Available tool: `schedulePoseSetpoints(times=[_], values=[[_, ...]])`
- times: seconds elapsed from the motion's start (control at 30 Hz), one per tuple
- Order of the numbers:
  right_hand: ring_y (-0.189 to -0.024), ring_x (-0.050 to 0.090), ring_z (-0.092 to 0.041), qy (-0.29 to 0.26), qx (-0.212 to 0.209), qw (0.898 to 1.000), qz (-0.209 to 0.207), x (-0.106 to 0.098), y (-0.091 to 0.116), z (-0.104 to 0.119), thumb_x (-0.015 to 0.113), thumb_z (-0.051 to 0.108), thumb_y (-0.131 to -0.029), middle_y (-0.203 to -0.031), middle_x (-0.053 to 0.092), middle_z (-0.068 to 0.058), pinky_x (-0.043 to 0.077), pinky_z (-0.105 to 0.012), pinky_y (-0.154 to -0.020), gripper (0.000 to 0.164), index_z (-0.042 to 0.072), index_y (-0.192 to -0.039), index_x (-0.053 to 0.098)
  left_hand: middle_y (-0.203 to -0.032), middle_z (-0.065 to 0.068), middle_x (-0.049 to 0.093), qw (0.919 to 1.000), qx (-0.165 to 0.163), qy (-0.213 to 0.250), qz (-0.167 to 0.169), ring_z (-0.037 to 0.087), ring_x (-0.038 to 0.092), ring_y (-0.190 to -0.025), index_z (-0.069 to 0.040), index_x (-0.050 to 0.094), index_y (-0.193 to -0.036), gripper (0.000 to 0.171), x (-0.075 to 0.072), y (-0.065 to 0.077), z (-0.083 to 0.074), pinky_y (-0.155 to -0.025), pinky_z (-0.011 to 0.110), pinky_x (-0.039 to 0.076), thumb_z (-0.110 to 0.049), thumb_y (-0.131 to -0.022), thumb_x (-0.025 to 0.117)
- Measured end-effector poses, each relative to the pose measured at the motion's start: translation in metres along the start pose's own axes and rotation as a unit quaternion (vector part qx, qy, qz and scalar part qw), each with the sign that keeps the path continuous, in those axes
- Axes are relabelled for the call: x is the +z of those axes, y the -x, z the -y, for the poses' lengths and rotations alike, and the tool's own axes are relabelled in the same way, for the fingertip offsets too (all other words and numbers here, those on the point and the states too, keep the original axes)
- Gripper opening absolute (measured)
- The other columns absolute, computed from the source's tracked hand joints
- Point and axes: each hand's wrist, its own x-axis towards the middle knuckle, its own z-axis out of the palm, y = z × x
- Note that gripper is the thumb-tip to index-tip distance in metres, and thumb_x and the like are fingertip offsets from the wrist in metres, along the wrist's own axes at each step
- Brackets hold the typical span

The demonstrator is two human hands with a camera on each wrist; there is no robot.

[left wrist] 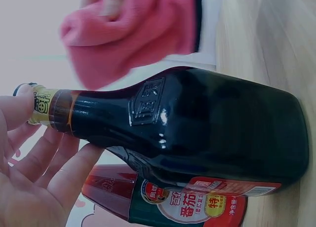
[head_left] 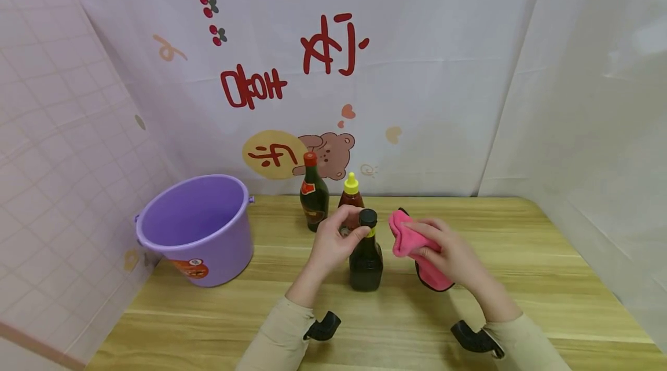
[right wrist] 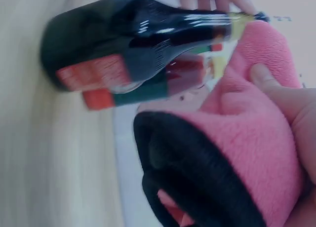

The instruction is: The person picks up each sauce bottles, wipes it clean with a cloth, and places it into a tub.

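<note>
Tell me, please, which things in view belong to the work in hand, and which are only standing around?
Likely in the work:
black-capped bottle, gripped at the neck by the left hand
cloth, held in the right hand

Seemingly just standing around, untouched:
red-capped bottle
yellow-capped bottle
bucket

In the head view, the black-capped bottle (head_left: 366,271) partly hides the yellow-capped bottle (head_left: 351,199).

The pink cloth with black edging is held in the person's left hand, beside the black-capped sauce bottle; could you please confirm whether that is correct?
Not quite, wrong hand: the head view shows the right hand holding the pink cloth beside the black-capped sauce bottle.
</note>
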Motion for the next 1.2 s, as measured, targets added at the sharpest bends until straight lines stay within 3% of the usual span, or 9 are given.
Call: schedulePoseSetpoints(times=[0.23,0.3,0.53,0.73,0.83,1.03,1.2], values=[[-0.103,0.062,-0.025,-0.037,-0.012,0.997,-0.064,0.000,-0.018,0.014,0.083,-0.009,-0.070,-0.120,0.062,-0.011,0.042,-0.011,-0.090,0.064,0.011,-0.129,0.066,-0.096,0.003,0.068,1.0000,0.009,0.003,0.000,0.018,0.061,-0.089,-0.013,0.066,-0.113,0.026,-0.001,0.000,0.001,-0.069,0.030,0.053,-0.015,-0.089,0.075],[-0.104,0.062,-0.025,-0.042,-0.011,0.996,-0.078,0.003,-0.021,0.018,0.083,-0.009,-0.070,-0.119,0.063,-0.010,0.041,-0.011,-0.091,0.064,0.010,-0.128,0.066,-0.097,0.004,0.068,1.0000,0.005,0.005,-0.002,0.021,0.062,-0.090,-0.011,0.066,-0.113,0.027,0.000,0.000,0.000,-0.069,0.029,0.052,-0.012,-0.088,0.075],[-0.101,0.062,-0.026,-0.060,-0.019,0.991,-0.118,0.021,-0.025,0.028,0.085,-0.008,-0.067,-0.115,0.063,-0.009,0.043,-0.013,-0.089,0.064,0.012,-0.126,0.067,-0.094,0.016,0.067,0.9999,0.014,0.004,0.001,0.028,0.061,-0.088,0.001,0.064,-0.110,0.024,-0.009,0.005,-0.039,-0.068,0.025,0.049,-0.002,-0.088,0.073],[-0.100,0.063,-0.030,-0.071,-0.004,0.988,-0.135,0.030,-0.025,0.035,0.086,-0.010,-0.066,-0.114,0.064,-0.013,0.043,-0.013,-0.089,0.058,0.007,-0.120,0.070,-0.094,0.017,0.067,0.9998,0.017,0.011,0.004,0.028,0.061,-0.088,0.002,0.064,-0.110,0.024,-0.009,0.005,-0.040,-0.068,0.024,0.050,-0.001,-0.088,0.072],[-0.100,0.063,-0.031,-0.068,0.009,0.988,-0.135,0.033,-0.024,0.037,0.086,-0.010,-0.066,-0.114,0.064,-0.013,0.047,-0.016,-0.086,0.055,0.007,-0.117,0.071,-0.094,0.017,0.067,0.9998,0.017,0.012,0.006,0.028,0.061,-0.087,0.002,0.064,-0.111,0.024,-0.009,0.005,-0.039,-0.068,0.024,0.049,-0.001,-0.088,0.072],[-0.100,0.064,-0.031,-0.042,0.006,0.993,-0.114,0.039,-0.019,0.034,0.086,-0.009,-0.066,-0.114,0.064,-0.013,0.056,-0.041,-0.077,0.057,0.006,-0.119,0.070,-0.096,0.016,0.067,0.9998,0.011,0.015,0.008,0.029,0.061,-0.089,0.001,0.063,-0.111,0.025,-0.009,0.005,-0.039,-0.068,0.024,0.050,-0.003,-0.089,0.072],[-0.101,0.063,-0.031,-0.024,-0.019,0.996,-0.086,0.042,-0.012,0.029,0.085,-0.009,-0.067,-0.116,0.061,-0.015,0.057,-0.044,-0.075,0.063,0.006,-0.126,0.066,-0.096,0.016,0.066,0.9998,0.006,0.017,0.009,0.030,0.061,-0.089,0.001,0.063,-0.112,0.025,-0.008,0.005,-0.038,-0.069,0.025,0.051,-0.003,-0.089,0.072]])
